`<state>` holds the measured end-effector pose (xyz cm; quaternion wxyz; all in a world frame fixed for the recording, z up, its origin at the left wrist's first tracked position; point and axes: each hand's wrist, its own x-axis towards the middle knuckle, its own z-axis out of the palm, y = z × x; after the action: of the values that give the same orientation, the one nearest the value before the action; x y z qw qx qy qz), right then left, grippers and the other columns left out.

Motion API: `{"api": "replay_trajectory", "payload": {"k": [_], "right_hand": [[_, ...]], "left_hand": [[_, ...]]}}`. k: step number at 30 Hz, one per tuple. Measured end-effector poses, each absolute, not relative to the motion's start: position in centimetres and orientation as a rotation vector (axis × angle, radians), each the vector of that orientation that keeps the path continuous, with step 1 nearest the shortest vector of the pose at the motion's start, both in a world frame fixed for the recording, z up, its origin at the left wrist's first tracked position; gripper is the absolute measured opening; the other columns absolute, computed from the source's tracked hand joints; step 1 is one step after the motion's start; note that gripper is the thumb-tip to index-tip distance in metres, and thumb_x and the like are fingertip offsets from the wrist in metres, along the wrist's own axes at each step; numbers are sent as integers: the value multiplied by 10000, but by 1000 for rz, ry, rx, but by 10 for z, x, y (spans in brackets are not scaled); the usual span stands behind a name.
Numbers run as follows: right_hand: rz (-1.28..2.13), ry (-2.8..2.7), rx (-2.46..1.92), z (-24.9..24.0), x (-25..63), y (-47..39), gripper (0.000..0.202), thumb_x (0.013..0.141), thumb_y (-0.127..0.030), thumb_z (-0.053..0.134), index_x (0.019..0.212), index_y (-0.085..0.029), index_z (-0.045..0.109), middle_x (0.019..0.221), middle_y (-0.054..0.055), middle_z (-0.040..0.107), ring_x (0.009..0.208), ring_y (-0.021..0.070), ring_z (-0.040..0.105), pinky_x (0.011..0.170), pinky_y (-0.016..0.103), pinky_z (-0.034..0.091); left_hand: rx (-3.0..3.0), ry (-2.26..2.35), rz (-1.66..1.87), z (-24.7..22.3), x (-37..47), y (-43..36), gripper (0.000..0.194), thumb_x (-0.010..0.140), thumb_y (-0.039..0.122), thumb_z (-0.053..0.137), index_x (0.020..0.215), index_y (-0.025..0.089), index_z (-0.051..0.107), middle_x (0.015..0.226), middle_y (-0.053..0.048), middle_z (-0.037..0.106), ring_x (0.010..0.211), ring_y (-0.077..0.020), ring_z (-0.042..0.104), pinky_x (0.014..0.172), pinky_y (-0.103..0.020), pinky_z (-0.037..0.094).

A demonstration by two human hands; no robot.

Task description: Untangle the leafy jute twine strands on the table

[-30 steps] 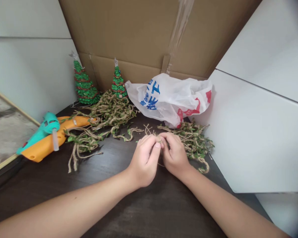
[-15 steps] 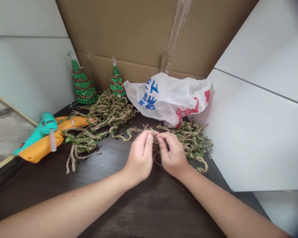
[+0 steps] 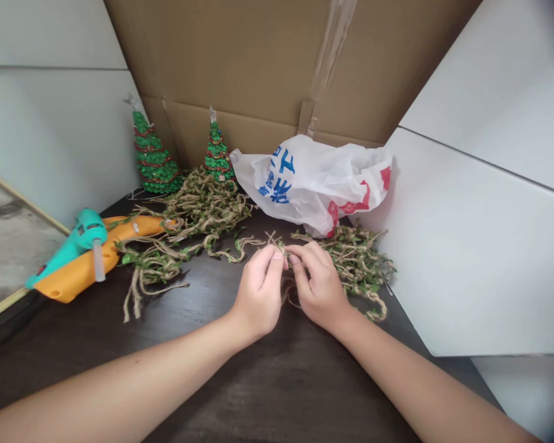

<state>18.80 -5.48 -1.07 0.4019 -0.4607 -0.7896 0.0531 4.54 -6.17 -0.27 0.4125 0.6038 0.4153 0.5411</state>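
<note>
Over the middle of the dark table, my left hand [image 3: 261, 292] pinches a leafy twine [image 3: 273, 240] between thumb and forefinger. My right hand [image 3: 321, 286] meets it fingertip to fingertip, closed on the same twine. Frayed strands stick up beyond the fingers, and a thin loop hangs below between the two hands. The pinched part itself is mostly covered by my fingertips. Just right of my right hand lies a heap of twine with green leaves [image 3: 357, 264]. A larger tangled heap [image 3: 203, 206] of the same leafy twine spreads out on the left.
Two small green Christmas trees [image 3: 152, 157] stand at the back left. A teal and orange glue gun [image 3: 90, 231] with a glue stick lies at the left. Behind my hands is a crumpled white plastic bag [image 3: 305, 178]. Cardboard [image 3: 235, 61] and white panels [image 3: 480, 246] enclose the table [image 3: 268, 394].
My fingers have shifted slightly on the twine, with the left fingertips curling a little lower. Both hands keep their pinch, and the surrounding things have stayed put.
</note>
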Motion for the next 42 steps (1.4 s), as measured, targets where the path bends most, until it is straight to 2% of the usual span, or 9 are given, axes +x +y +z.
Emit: {"api": "replay_trajectory", "payload": {"k": [7,18,20,22,25,31,37,39,42], "right_hand": [[190,-1937,-1121,-11,187,-55,181,1021,-198,399,1051,-200,578,952,59,607,918,192,575,846,370,444],[203,-1876,-1120,-10,187,-55,170,1014,-190,381,1014,-203,551,935,60,590,901,196,563,814,376,449],[203,-1870,-1124,-10,187,-55,173,1013,-192,377,1008,-203,549,923,58,588,894,197,562,808,375,449],[205,-1869,-1118,-10,187,-55,176,1013,-193,375,1011,-204,550,918,56,589,889,197,564,805,373,451],[196,-1884,-1113,-10,188,-55,177,1013,-194,381,1027,-207,557,934,55,602,896,194,574,819,374,447],[95,-1887,-1177,-9,188,-56,178,1016,-186,392,1030,-215,567,953,42,625,921,185,589,844,382,412],[55,-1715,-1148,-8,188,-56,177,1016,-186,376,1000,-217,550,931,45,606,894,186,579,834,378,433],[48,-1707,-1152,-8,189,-56,178,1017,-189,380,1009,-219,555,947,50,616,912,188,588,840,378,433],[34,-1812,-1233,-8,188,-55,177,1010,-192,414,1040,-223,586,984,50,649,944,189,607,875,391,406]], "left_hand": [[1592,1136,1256,-3,47,-60,287,1001,335,449,771,182,527,747,8,546,734,-139,490,715,-284,387],[1738,1305,1137,4,48,-62,287,959,329,514,715,189,572,715,18,605,754,-158,538,783,-325,403],[1750,1353,1112,5,48,-62,261,959,339,520,756,194,595,764,10,642,801,-174,575,828,-352,407],[1734,1379,1119,3,49,-62,185,957,357,536,905,206,630,875,-4,685,880,-192,612,888,-381,411],[1698,1335,1167,1,49,-61,199,963,351,539,1101,228,613,1023,-25,708,988,-205,638,945,-399,417],[1759,1373,1111,1,49,-61,170,977,286,498,1092,253,619,953,-4,712,955,-205,642,967,-436,385],[1840,1491,1022,-3,50,-62,155,962,240,476,1040,248,610,876,5,690,941,-217,631,994,-494,331],[1852,1507,1034,-4,50,-62,193,953,233,480,1101,255,601,941,-14,686,999,-233,614,1005,-509,334],[1866,1525,1185,-3,49,-64,320,913,190,511,1223,258,556,1221,-68,613,1203,-269,524,1055,-516,342]]}}
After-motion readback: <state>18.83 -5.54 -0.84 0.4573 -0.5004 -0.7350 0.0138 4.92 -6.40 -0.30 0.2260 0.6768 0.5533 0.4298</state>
